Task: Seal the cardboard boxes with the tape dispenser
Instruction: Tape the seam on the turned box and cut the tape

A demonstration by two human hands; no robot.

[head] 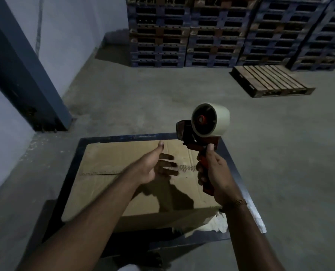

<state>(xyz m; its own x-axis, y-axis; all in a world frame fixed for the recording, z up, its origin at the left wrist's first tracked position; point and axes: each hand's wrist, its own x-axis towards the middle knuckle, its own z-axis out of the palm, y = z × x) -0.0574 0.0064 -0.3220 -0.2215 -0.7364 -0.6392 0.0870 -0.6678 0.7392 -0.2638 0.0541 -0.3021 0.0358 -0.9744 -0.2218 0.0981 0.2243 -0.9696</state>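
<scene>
A brown cardboard box [112, 184] lies flat-topped on a dark table [239, 178] in front of me. Its top flaps are closed, with a seam running left to right across the middle. My left hand [153, 165] hovers over the box's middle, fingers straight and spread, thumb pointing up. My right hand [213, 173] grips the red handle of a tape dispenser [199, 130] and holds it upright above the box's right side. A roll of pale tape sits on top of the dispenser.
Concrete floor surrounds the table. Stacks of blue and wooden pallets [231, 32] line the back wall. A single wooden pallet [270, 81] lies on the floor at the right. A dark steel column [26, 75] leans along the left wall. Crumpled white paper [219, 222] sits at the box's near right corner.
</scene>
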